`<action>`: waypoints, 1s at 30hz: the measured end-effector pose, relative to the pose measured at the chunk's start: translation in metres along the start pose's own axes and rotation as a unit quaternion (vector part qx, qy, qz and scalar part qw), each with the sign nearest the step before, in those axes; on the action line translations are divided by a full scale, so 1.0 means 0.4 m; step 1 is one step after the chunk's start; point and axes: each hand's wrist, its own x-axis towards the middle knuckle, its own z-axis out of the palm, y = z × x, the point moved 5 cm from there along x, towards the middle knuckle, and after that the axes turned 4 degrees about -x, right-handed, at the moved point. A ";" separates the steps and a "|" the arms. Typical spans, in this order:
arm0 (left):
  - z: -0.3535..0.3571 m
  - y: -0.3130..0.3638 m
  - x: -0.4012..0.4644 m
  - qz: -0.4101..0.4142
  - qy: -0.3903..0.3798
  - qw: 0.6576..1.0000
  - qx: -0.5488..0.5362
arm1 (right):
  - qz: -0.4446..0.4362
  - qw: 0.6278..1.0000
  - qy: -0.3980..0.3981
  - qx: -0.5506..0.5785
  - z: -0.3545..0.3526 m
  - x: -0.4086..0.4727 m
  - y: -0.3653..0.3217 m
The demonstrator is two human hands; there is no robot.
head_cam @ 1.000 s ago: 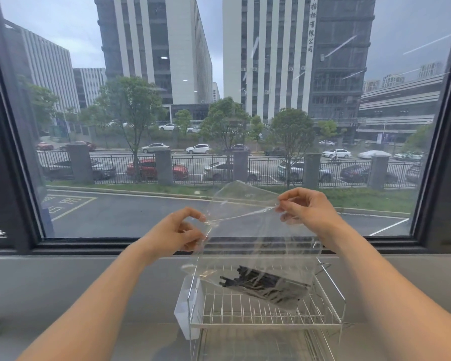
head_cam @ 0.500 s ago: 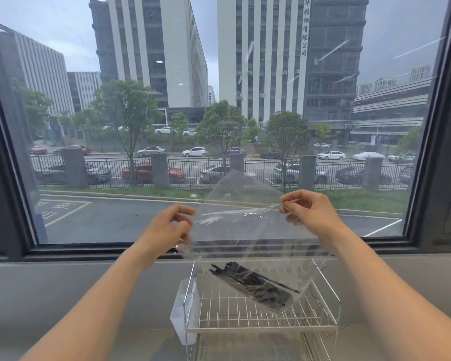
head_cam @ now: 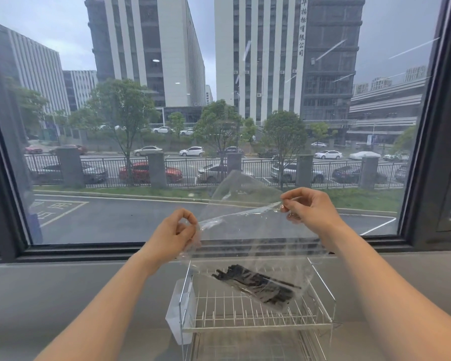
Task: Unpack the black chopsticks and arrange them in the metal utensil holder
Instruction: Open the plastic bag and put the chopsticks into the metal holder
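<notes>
Both the left hand [head_cam: 173, 231] and right hand [head_cam: 307, 209] pinch the clear bag [head_cam: 248, 243] top; black chopsticks [head_cam: 258, 285] lie inside, above the wire rack [head_cam: 245, 316]

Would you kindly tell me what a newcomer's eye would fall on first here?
Centre frame, the left hand and right hand pinch the top corners of a clear bag held up before the window. Black chopsticks lie bundled at its bottom, over a wire rack on the sill.
</notes>
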 end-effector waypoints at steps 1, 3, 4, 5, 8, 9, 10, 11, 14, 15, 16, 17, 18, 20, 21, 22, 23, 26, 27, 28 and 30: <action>-0.007 0.002 0.006 0.012 0.024 0.999 0.024 | 0.003 1.000 0.006 0.000 -0.004 -0.001 0.002; -0.019 0.010 0.016 0.043 0.058 0.994 0.079 | 0.006 1.000 0.016 -0.006 -0.013 -0.004 0.008; -0.023 0.016 0.019 0.061 0.066 0.990 0.112 | 0.006 1.000 0.018 -0.009 -0.015 -0.004 0.010; -0.026 0.022 0.020 0.076 0.072 0.982 0.160 | 0.007 1.000 0.019 -0.010 -0.014 -0.005 0.010; -0.028 0.035 0.012 0.109 0.099 0.944 0.295 | 0.000 1.000 0.023 -0.011 -0.006 -0.005 0.010; -0.027 0.035 0.009 0.110 0.100 0.944 0.295 | -0.001 1.000 0.026 -0.011 -0.004 -0.004 0.010; -0.025 0.033 0.009 0.114 0.096 0.949 0.277 | -0.001 1.000 0.029 -0.013 -0.003 -0.003 0.009; -0.022 0.030 0.009 0.108 0.087 0.959 0.248 | 0.000 0.999 0.029 -0.017 -0.004 -0.002 0.010; -0.023 0.019 0.007 0.068 0.075 0.984 0.145 | 0.000 1.000 0.020 -0.024 -0.005 -0.001 0.009; -0.028 0.016 0.004 0.057 0.077 0.988 0.124 | -0.001 1.000 0.017 -0.021 -0.005 -0.002 0.008; -0.033 0.013 0.001 0.057 0.081 0.988 0.115 | -0.002 1.000 0.015 -0.017 -0.005 -0.002 0.007; -0.039 0.012 -0.003 0.056 0.082 0.988 0.122 | -0.003 1.000 0.015 -0.014 -0.007 -0.003 0.007; -0.044 0.009 -0.004 0.055 0.084 0.987 0.125 | -0.004 1.000 0.015 -0.011 -0.007 -0.003 0.006; -0.050 0.015 -0.003 0.050 0.079 0.991 0.096 | -0.005 1.000 0.007 -0.010 -0.005 -0.004 0.003; -0.050 0.023 0.000 0.049 0.075 0.993 0.072 | -0.008 1.000 -0.001 -0.013 -0.002 -0.005 -0.001; -0.047 0.038 0.005 0.050 0.065 0.996 0.046 | -0.013 1.000 -0.008 -0.016 0.001 -0.006 -0.005; -0.042 0.055 0.011 0.051 0.051 0.997 0.025 | -0.017 1.000 -0.014 -0.018 0.004 -0.006 -0.010; -0.018 0.115 0.034 0.042 -0.001 0.999 -0.008 | -0.029 0.999 -0.029 -0.020 0.009 -0.006 -0.030; -0.005 0.133 0.042 0.039 -0.023 0.999 -0.006 | -0.033 0.999 -0.035 -0.022 0.010 -0.007 -0.037; 0.008 0.150 0.048 0.039 -0.041 0.998 -0.002 | -0.037 0.998 -0.039 -0.026 0.011 -0.006 -0.042; 0.038 0.170 0.059 0.042 -0.060 0.997 -0.003 | -0.040 0.998 -0.042 -0.032 0.007 -0.008 -0.046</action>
